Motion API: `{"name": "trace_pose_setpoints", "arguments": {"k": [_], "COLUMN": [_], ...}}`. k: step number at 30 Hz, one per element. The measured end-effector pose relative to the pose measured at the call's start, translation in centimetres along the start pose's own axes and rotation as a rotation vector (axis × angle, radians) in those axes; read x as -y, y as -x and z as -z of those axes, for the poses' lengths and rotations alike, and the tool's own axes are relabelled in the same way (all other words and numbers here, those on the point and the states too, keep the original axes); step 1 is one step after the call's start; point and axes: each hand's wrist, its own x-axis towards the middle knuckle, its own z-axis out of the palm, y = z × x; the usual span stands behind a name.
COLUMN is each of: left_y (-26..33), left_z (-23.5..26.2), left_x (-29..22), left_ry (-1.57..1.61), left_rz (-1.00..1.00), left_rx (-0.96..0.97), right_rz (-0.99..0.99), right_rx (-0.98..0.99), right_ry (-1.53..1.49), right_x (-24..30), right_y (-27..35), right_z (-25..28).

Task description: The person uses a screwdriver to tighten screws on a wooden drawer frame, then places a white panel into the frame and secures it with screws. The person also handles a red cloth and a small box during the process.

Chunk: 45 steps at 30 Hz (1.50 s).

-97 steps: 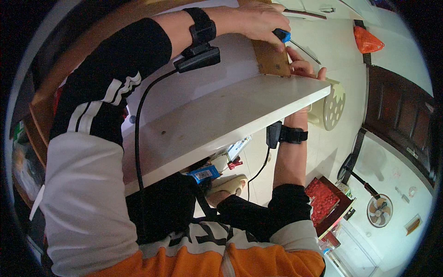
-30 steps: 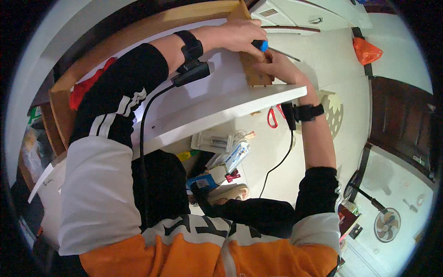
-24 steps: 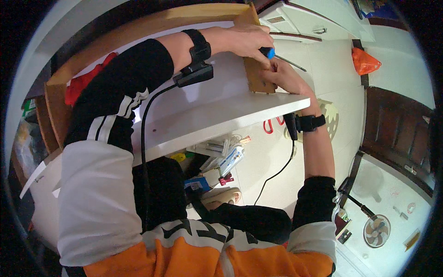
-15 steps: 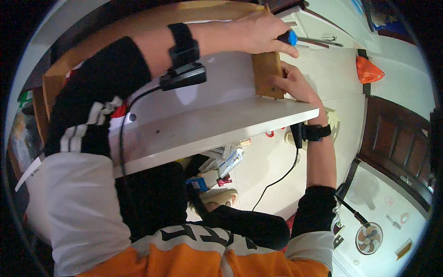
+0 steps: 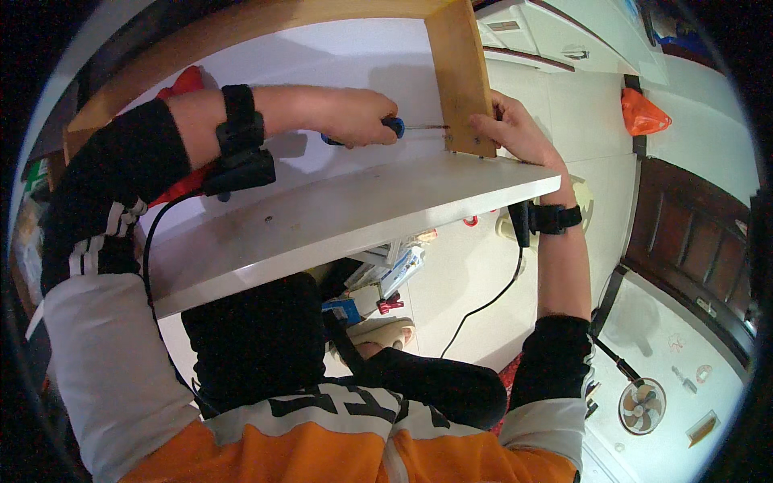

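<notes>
In the upper middle of the frame the left hand (image 5: 354,115) is closed tight round the blue handle of a screwdriver (image 5: 394,127), whose thin shaft runs level to the right into the face of an upright wooden board (image 5: 459,76). The level hold lines the tip up square with that face. Just right of the board, the right hand (image 5: 515,133) wraps its fingers over the board's far edge, seemingly bracing it against the push of the tool. The board stands on a white panel (image 5: 338,221) that slants across the centre. Both wrists carry black straps with cables. Below the panel, lower centre, lie small packets (image 5: 398,266) on the pale floor (image 5: 483,274); an orange bag (image 5: 642,114) sits upper right.
</notes>
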Motion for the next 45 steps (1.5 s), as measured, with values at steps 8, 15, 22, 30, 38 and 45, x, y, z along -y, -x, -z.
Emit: {"name": "trace_pose_setpoints", "arguments": {"k": [8,15,22,30,38,45], "left_y": [-0.1,0.2,0.2,0.6,0.1,-0.2], "left_z": [-1.7,-2.5,-2.5,-2.7,-2.7,-3.3], "left_x": [-0.3,-0.5,-0.6,-1.6,-1.2,-0.8], "left_ry": [-0.027,0.018,0.086,0.481,0.571,0.567], "left_rz": [-0.192,-0.275,-0.258,-0.059,-0.039,-0.074], "left_rx": [-0.151,-0.170,-0.169,-0.014,0.040,0.021], "right_rz": [0.052,0.015,-0.037,-0.024,0.023,0.068], "right_rx": [-0.009,0.030,0.034,0.017,0.007,0.034], "right_ry": [0.047,-0.029,-0.039,-0.003,-0.025,-0.110], "right_x": [-1.1,-0.6,0.5,-1.0,-1.4,-1.3], "right_y": [-0.4,-0.1,0.4,-0.3,-0.3,-0.2], "right_z": [0.2,0.1,-0.1,0.2,0.2,0.1]}}
